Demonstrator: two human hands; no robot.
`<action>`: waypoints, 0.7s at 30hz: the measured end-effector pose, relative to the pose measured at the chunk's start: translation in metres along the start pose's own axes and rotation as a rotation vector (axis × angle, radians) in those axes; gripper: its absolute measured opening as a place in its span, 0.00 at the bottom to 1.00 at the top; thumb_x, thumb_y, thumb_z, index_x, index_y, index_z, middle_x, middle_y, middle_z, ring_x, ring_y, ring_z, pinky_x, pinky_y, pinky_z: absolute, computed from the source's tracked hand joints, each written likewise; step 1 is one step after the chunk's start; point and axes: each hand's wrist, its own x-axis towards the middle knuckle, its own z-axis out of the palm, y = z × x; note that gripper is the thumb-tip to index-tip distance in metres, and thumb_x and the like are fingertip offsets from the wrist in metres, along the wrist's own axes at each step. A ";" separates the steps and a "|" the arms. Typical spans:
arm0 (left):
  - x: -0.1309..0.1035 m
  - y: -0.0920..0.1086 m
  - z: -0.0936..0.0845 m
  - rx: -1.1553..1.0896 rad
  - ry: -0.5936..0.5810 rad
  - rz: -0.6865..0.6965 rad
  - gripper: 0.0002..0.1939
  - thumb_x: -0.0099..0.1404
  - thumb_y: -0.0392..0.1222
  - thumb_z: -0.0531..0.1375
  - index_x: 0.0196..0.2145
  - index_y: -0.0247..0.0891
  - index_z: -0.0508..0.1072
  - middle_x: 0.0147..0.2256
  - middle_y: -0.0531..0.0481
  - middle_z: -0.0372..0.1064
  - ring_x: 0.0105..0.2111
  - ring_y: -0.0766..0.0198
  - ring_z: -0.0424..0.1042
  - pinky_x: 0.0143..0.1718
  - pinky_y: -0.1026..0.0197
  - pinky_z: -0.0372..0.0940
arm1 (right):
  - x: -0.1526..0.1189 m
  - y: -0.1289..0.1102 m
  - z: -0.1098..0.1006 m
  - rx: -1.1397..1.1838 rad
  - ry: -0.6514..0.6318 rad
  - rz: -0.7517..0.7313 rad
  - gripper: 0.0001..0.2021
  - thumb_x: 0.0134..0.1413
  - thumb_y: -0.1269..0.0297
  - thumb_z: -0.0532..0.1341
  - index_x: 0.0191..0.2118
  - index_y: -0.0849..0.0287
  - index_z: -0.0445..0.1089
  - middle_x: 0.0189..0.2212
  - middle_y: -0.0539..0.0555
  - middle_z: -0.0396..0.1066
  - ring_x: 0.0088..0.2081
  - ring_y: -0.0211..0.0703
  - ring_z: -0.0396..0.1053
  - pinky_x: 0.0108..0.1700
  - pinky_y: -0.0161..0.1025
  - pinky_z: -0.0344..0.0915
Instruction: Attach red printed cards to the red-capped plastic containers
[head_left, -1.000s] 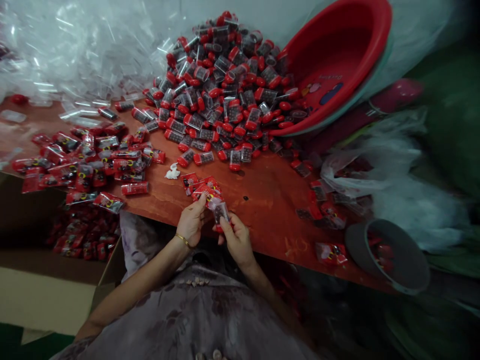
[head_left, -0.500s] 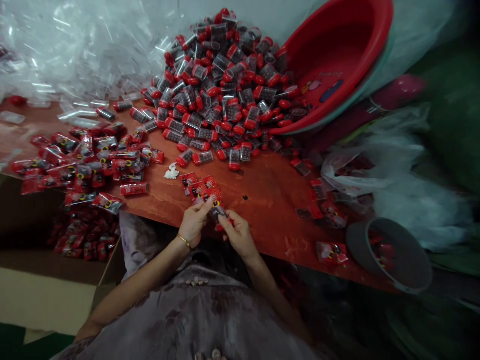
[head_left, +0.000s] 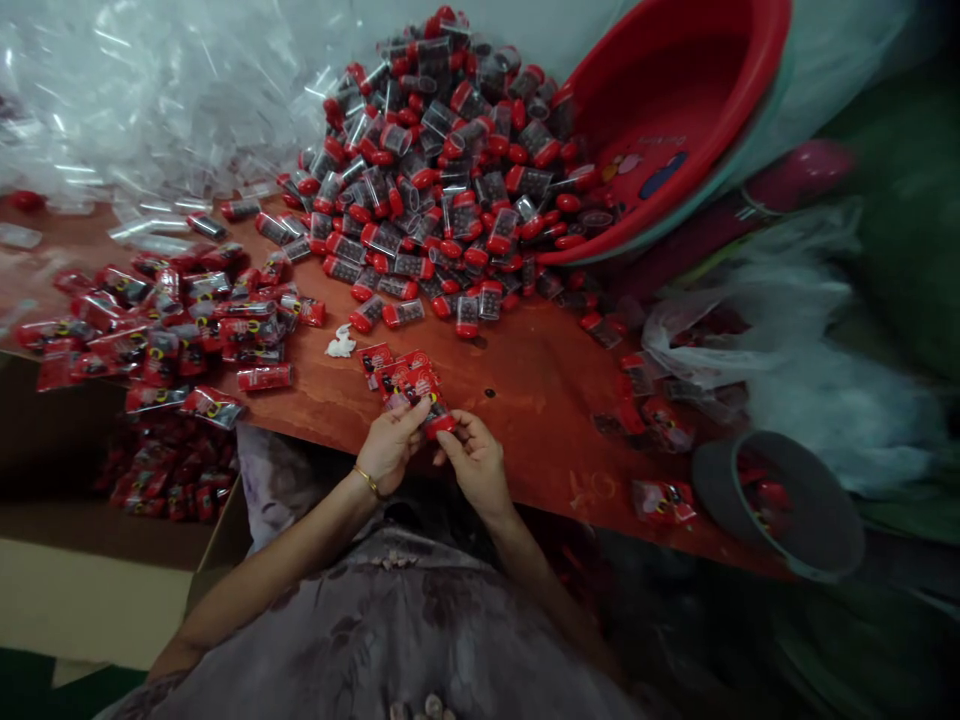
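Between my two hands, at the table's near edge, is a small red-ended plastic tube (head_left: 439, 422) with a dark printed body. My left hand (head_left: 390, 447) is closed on its left side, thumb on top. My right hand (head_left: 478, 464) pinches its red end between thumb and fingers. Just beyond my fingertips lie several flat red printed wrappers (head_left: 405, 372), overlapping on the table. A crumpled white scrap (head_left: 341, 342) rests to their left. Farther left spreads a pile of red wrapped tubes (head_left: 172, 320).
A tall heap of clear tubes with red caps (head_left: 450, 190) stands at the back, against a tilted red basin (head_left: 705, 90). Clear plastic pieces (head_left: 187, 90) fill the back left. An open cardboard box (head_left: 97, 585) sits below left; a grey bowl (head_left: 780, 505) stands right.
The tube between my hands has turned, and its red end now faces my right fingers more plainly. My right hand has shifted slightly; the view has moved a little.
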 end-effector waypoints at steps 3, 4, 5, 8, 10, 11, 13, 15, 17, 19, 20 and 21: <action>-0.002 -0.002 0.000 0.018 -0.026 -0.029 0.19 0.41 0.48 0.72 0.26 0.33 0.73 0.21 0.54 0.70 0.21 0.73 0.66 0.25 0.69 0.60 | 0.003 -0.003 0.002 -0.007 0.071 -0.024 0.10 0.51 0.58 0.61 0.36 0.57 0.64 0.24 0.45 0.69 0.18 0.30 0.64 0.23 0.30 0.63; -0.002 -0.002 0.000 0.020 -0.028 -0.038 0.19 0.41 0.48 0.72 0.27 0.33 0.73 0.22 0.53 0.71 0.21 0.72 0.67 0.26 0.69 0.61 | 0.003 -0.004 0.003 -0.012 0.091 -0.031 0.10 0.51 0.58 0.61 0.36 0.58 0.64 0.24 0.45 0.68 0.18 0.30 0.64 0.23 0.30 0.63; -0.003 -0.002 0.000 0.023 -0.028 -0.044 0.19 0.41 0.48 0.72 0.27 0.33 0.73 0.23 0.52 0.71 0.22 0.72 0.68 0.27 0.68 0.62 | 0.004 -0.004 0.003 -0.012 0.106 -0.034 0.09 0.52 0.59 0.60 0.36 0.58 0.64 0.24 0.45 0.68 0.18 0.29 0.64 0.23 0.30 0.63; -0.004 -0.002 0.001 0.035 -0.037 -0.027 0.20 0.41 0.48 0.72 0.28 0.32 0.74 0.23 0.51 0.71 0.23 0.71 0.69 0.28 0.67 0.63 | 0.005 -0.006 0.005 0.021 0.108 -0.018 0.09 0.52 0.58 0.60 0.35 0.58 0.64 0.23 0.44 0.68 0.18 0.29 0.64 0.23 0.29 0.62; -0.004 -0.003 0.002 0.053 -0.049 0.011 0.22 0.39 0.48 0.72 0.28 0.32 0.74 0.22 0.53 0.70 0.22 0.71 0.67 0.27 0.67 0.62 | 0.007 -0.006 0.005 0.055 0.089 0.008 0.10 0.50 0.58 0.61 0.35 0.58 0.63 0.22 0.44 0.68 0.18 0.29 0.63 0.22 0.29 0.63; -0.005 -0.004 0.003 0.068 -0.062 0.026 0.23 0.38 0.49 0.72 0.27 0.31 0.74 0.21 0.53 0.69 0.20 0.71 0.66 0.25 0.67 0.62 | 0.008 -0.006 0.004 0.068 0.078 0.021 0.11 0.49 0.57 0.61 0.35 0.58 0.63 0.22 0.44 0.68 0.18 0.30 0.63 0.21 0.29 0.63; -0.005 -0.006 0.004 0.100 -0.097 0.039 0.24 0.37 0.52 0.72 0.26 0.31 0.73 0.18 0.55 0.66 0.18 0.72 0.64 0.23 0.66 0.60 | 0.010 -0.006 0.003 0.076 0.065 0.036 0.12 0.48 0.56 0.62 0.34 0.57 0.62 0.19 0.43 0.66 0.18 0.30 0.62 0.20 0.29 0.62; -0.005 -0.007 0.005 0.118 -0.123 0.046 0.23 0.38 0.53 0.71 0.24 0.31 0.71 0.15 0.57 0.63 0.16 0.74 0.60 0.21 0.67 0.59 | 0.011 -0.006 0.001 0.044 0.065 0.025 0.12 0.48 0.55 0.61 0.34 0.57 0.62 0.17 0.41 0.64 0.17 0.30 0.61 0.18 0.28 0.60; -0.004 -0.009 0.004 0.109 -0.133 0.054 0.22 0.39 0.52 0.71 0.23 0.32 0.71 0.14 0.59 0.60 0.15 0.76 0.58 0.21 0.68 0.58 | 0.012 -0.004 0.001 -0.032 0.078 -0.015 0.11 0.49 0.56 0.61 0.33 0.57 0.62 0.15 0.40 0.61 0.15 0.30 0.58 0.18 0.28 0.58; -0.003 -0.012 0.002 0.096 -0.119 0.046 0.22 0.39 0.52 0.71 0.21 0.32 0.69 0.14 0.59 0.60 0.15 0.76 0.59 0.22 0.68 0.58 | 0.012 -0.001 0.001 -0.120 0.110 -0.067 0.10 0.51 0.56 0.60 0.31 0.57 0.62 0.14 0.40 0.59 0.15 0.29 0.56 0.18 0.27 0.56; -0.003 -0.013 0.001 0.091 -0.107 0.036 0.22 0.38 0.52 0.72 0.20 0.33 0.68 0.15 0.58 0.62 0.16 0.75 0.61 0.23 0.68 0.59 | 0.012 0.000 0.001 -0.152 0.122 -0.083 0.10 0.52 0.56 0.59 0.30 0.57 0.61 0.14 0.40 0.58 0.15 0.29 0.55 0.18 0.27 0.55; -0.002 -0.014 -0.001 0.088 -0.092 0.025 0.23 0.37 0.52 0.72 0.20 0.33 0.68 0.17 0.56 0.65 0.18 0.74 0.63 0.24 0.67 0.60 | 0.013 0.002 0.001 -0.166 0.123 -0.089 0.11 0.52 0.56 0.59 0.29 0.57 0.61 0.14 0.40 0.57 0.15 0.29 0.55 0.18 0.28 0.54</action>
